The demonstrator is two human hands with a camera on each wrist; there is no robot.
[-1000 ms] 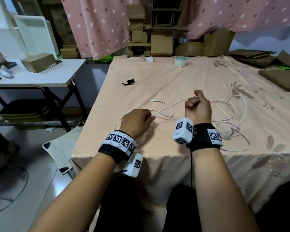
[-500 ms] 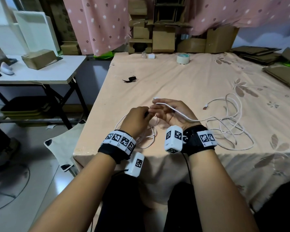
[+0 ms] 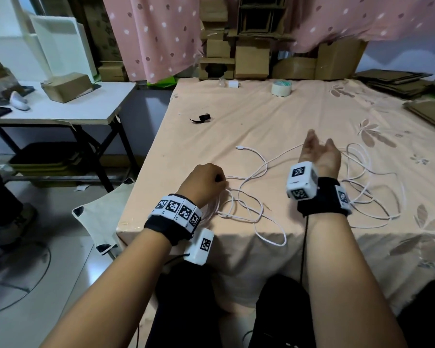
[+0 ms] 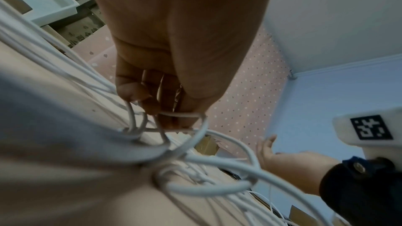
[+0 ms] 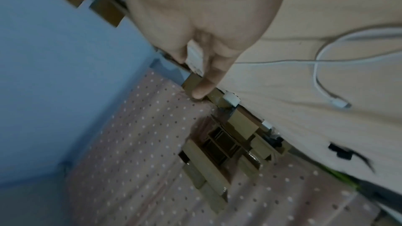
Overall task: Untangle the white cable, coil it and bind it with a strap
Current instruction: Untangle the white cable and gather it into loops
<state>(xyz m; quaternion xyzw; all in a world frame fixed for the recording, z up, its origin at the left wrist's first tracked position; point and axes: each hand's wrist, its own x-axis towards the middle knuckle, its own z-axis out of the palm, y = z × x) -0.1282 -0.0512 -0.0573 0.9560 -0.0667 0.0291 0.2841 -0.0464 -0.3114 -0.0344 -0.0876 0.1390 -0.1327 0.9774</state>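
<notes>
Table (image 3: 274, 116) under a peach floral cloth fills the head view from the centre out toward 3 o'clock. A white side table (image 3: 68, 109) stands at 9 o'clock, with a brown box (image 3: 67, 86) on it. Pink dotted curtains (image 3: 151, 33) hang at 12 o'clock over stacked cartons (image 3: 251, 61), and flattened cardboard (image 3: 392, 80) lies at 2 o'clock.

The white cable (image 3: 251, 172) sprawls in loose loops across the near half of the cloth. One tangle lies at the centre and a wider set of loops (image 3: 372, 187) lies toward 3 o'clock. A single loop hangs over the near table edge at 6 o'clock. One connector end (image 3: 239, 147) rests free on the cloth at 11 o'clock from the central tangle.

The left hand (image 3: 204, 184) sits near the front edge at 7 o'clock, fingers (image 4: 135, 90) curled tightly around several gathered strands. The right hand (image 3: 319, 154) is raised above the cloth at 1 o'clock from the left hand, fingers extended and slightly apart. In the wrist view a short white piece shows against its fingers, too blurred to identify.

A tape roll (image 3: 281, 88) sits at 12 o'clock near the far edge, and a small white charger (image 3: 233, 84) lies just to its 9 o'clock. The black strap (image 3: 202, 118) lies alone at 11 o'clock, well apart from the cable.
</notes>
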